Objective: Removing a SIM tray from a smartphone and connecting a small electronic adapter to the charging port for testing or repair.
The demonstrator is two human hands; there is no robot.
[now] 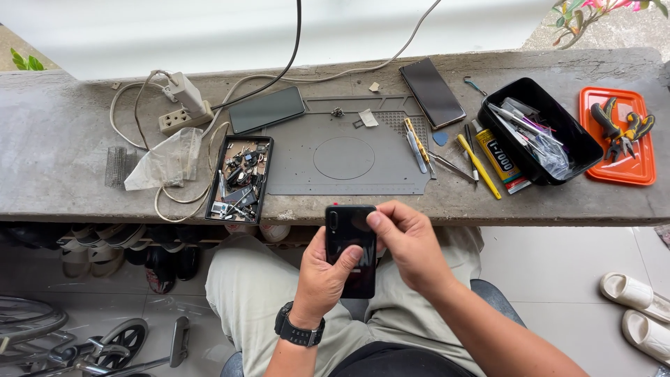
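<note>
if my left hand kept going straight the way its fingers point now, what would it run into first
Past the black phone that the left hand already holds, probably the front edge of the concrete bench, then the grey work mat on it. Depth is hard to judge from above.

glossy black glass-like phone back (349, 241), matt grey rubbery work mat (349, 157), rough bare concrete bench (56, 174), shiny orange plastic tray (621, 164)

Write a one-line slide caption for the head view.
Both hands, left hand and right hand, hold a black phone before a bench with a grey repair mat.
</note>
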